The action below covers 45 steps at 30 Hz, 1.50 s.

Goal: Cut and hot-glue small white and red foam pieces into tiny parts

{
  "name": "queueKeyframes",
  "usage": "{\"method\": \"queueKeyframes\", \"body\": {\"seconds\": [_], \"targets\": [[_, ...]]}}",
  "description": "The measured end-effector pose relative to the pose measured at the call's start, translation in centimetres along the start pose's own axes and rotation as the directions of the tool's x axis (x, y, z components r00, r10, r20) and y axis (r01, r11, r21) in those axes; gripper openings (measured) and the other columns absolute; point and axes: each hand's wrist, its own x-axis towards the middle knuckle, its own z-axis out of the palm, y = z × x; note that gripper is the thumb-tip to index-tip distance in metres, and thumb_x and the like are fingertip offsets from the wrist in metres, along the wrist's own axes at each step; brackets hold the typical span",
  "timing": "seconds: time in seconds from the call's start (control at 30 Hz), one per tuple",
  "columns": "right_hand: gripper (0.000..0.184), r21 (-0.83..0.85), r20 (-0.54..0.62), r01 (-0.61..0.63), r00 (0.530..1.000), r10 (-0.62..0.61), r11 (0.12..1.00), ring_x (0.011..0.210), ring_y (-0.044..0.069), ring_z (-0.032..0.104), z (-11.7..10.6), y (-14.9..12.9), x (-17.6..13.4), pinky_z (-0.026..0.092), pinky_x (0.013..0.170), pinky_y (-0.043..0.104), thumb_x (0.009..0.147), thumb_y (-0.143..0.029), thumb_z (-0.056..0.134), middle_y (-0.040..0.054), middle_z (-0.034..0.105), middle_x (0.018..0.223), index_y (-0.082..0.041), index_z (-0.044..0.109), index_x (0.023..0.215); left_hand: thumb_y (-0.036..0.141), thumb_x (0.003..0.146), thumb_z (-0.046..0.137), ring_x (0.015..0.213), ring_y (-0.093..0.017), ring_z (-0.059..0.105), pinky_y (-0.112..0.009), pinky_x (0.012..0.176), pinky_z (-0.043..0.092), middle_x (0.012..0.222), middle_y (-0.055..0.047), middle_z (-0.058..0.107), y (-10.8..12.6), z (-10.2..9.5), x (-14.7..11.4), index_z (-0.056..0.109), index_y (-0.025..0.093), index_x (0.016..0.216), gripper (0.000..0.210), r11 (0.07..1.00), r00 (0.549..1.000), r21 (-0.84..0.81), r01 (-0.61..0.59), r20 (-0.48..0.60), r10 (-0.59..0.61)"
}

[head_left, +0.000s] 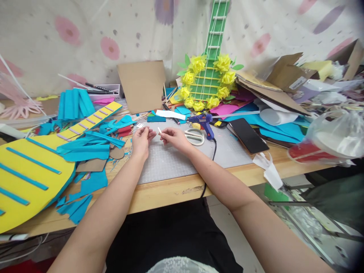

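Over the grey cutting mat [167, 161], my right hand [175, 138] pinches a short white stick [159, 130] between thumb and fingertips. A little to its left, my left hand [141, 142] is closed, thumb pressed to the fingers; whatever it may hold is too small to make out. The two hands are close but apart. Just beyond my right hand lie scissors with pale handles [195, 137]. A blue glue gun [205, 123] rests behind them, its black cord running off the front edge of the table.
At left lies a yellow guitar shape [31, 174] with blue strips, beside blue paper scraps [92, 185]. A green paper guitar [209, 81] with yellow flowers stands at the back. Right of the mat are a black phone [248, 134] and a bagged red cup [313, 151].
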Motion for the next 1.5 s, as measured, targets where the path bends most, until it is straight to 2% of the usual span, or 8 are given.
{"method": "queueKeyframes", "body": {"seconds": [0.13,0.27,0.67,0.97,1.17,1.33,1.4,1.5], "targets": [[0.018,0.022,0.014,-0.026,1.0,0.026,0.999,0.053,0.006,0.051,0.0,-0.1,-0.1,0.047,0.052,0.02,0.072,-0.033,0.066,-0.0024,0.06,0.065,-0.016,0.06,0.075,0.029,0.069,0.071,0.04,-0.002,0.042,-0.02,0.057,0.05,0.053,0.006,0.05,0.1,-0.1,-0.1,0.058,0.015,0.073,0.019,0.997,0.999,0.075,-0.032,0.039,0.029],[0.02,0.097,0.053,-0.071,0.996,0.066,0.993,0.055,0.006,0.051,-0.3,-0.3,-0.1,0.048,0.053,0.02,0.072,-0.035,0.066,-0.0021,0.061,0.067,-0.016,0.062,0.078,0.031,0.069,0.071,0.04,-0.003,0.042,-0.023,0.058,0.05,0.049,0.006,0.049,0.2,0.0,-0.4,0.053,0.015,0.066,0.024,0.996,0.998,0.086,-0.015,0.063,0.009],[0.011,0.356,0.139,-0.214,0.975,0.175,0.91,0.051,0.004,0.045,-1.3,0.1,0.1,0.045,0.048,0.017,0.076,-0.023,0.062,-0.0039,0.052,0.06,-0.014,0.065,0.082,0.013,0.072,0.06,0.059,-0.01,0.063,-0.03,0.07,0.054,0.064,-0.003,0.064,-0.2,0.1,-0.4,0.058,0.013,0.072,0.002,0.994,0.995,0.105,0.033,0.093,-0.043],[0.008,0.404,0.162,-0.245,0.967,0.195,0.881,0.05,0.004,0.045,-1.5,0.2,0.1,0.042,0.046,0.016,0.077,-0.017,0.06,-0.0035,0.051,0.06,-0.012,0.065,0.081,0.009,0.054,0.074,0.074,-0.014,0.066,-0.033,0.079,0.052,0.076,-0.005,0.068,0.1,-0.2,-0.6,0.062,0.013,0.073,0.022,0.998,0.987,0.066,0.006,0.158,-0.017],[0.008,0.413,0.142,-0.258,0.965,0.218,0.873,0.048,0.003,0.042,-1.5,0.2,0.2,0.041,0.046,0.016,0.078,-0.015,0.059,-0.0039,0.05,0.059,-0.011,0.065,0.081,0.019,0.07,0.064,0.047,-0.005,0.049,-0.025,0.062,0.052,0.052,0.005,0.051,0.5,0.0,-0.1,0.06,0.012,0.068,0.007,0.998,0.999,0.058,0.003,0.04,-0.005],[0.01,0.415,0.165,-0.278,0.959,0.229,0.866,0.048,0.003,0.041,-1.3,0.1,0.1,0.04,0.046,0.016,0.081,-0.014,0.056,-0.0037,0.05,0.058,-0.01,0.065,0.081,0.024,0.08,0.055,0.035,-0.004,0.025,-0.019,0.045,0.043,0.04,0.01,0.025,1.0,-0.5,0.4,0.046,0.018,0.056,0.026,0.995,0.999,0.098,-0.031,-0.003,0.032],[0.011,0.414,0.178,-0.284,0.957,0.229,0.865,0.047,0.003,0.041,-1.2,0.1,0.1,0.04,0.046,0.016,0.081,-0.013,0.054,-0.0037,0.05,0.058,-0.01,0.064,0.08,0.031,0.08,0.056,0.036,-0.005,0.031,-0.02,0.046,0.043,0.04,0.009,0.027,0.8,-0.6,0.3,0.043,0.018,0.052,0.034,0.985,0.998,0.169,-0.043,0.041,0.036],[0.009,0.41,0.193,-0.285,0.956,0.223,0.866,0.048,0.003,0.042,-1.1,0.1,0.0,0.041,0.048,0.017,0.081,-0.013,0.055,-0.004,0.049,0.057,-0.01,0.063,0.079,0.036,0.071,0.068,0.051,-0.008,0.052,-0.022,0.058,0.049,0.05,0.004,0.047,0.1,-0.4,-0.1,0.049,0.016,0.058,0.03,0.967,0.99,0.243,-0.081,0.13,0.05]]}}
